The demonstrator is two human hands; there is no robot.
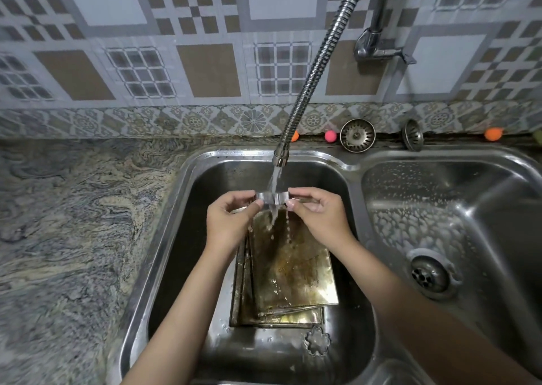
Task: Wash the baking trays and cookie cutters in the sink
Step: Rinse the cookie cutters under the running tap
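Below, stacked trays and a flower cutter fill the basin.

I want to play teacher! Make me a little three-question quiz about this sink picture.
1. True or false: water from the flexible metal faucet hose runs over the small shiny metal cookie cutter.
2. Which hands hold that cutter? A) left only B) right only C) both
3. Fill in: the flower-shaped metal cutter lies in the steel left sink basin beside the stacked, stained baking ____.

Key: 1 true. 2 C, the left hand and right hand pinch it with their fingers. 3 trays.
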